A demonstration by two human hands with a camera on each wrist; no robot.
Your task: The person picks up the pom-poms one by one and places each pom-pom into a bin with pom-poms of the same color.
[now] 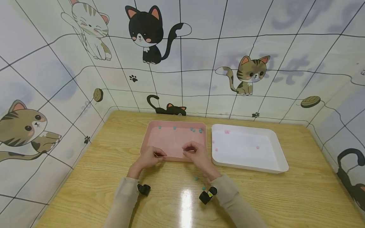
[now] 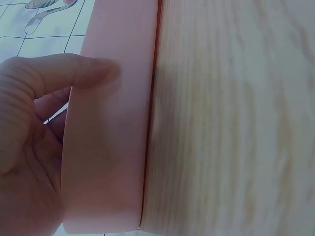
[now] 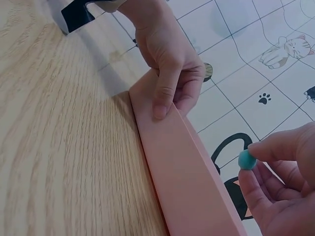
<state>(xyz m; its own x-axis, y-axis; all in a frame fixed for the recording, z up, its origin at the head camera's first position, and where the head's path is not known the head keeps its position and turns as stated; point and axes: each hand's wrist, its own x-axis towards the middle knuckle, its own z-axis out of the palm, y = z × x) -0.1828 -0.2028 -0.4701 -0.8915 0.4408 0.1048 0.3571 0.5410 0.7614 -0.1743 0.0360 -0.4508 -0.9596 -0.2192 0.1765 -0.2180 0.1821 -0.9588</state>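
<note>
My left hand grips the near wall of the pink tray, thumb outside and fingers curled over the rim; the left wrist view shows the thumb flat on that wall. Above the tray's near right part, my right hand pinches a small teal ball between thumb and fingertip, as the right wrist view shows. Several teal balls lie inside the pink tray along its far side.
To the right stands a white tray with several pink balls in it. On the wooden table, near the right wrist, lie teal balls and a pink piece partly hidden by the arm. A cat-print sheet rises behind the table.
</note>
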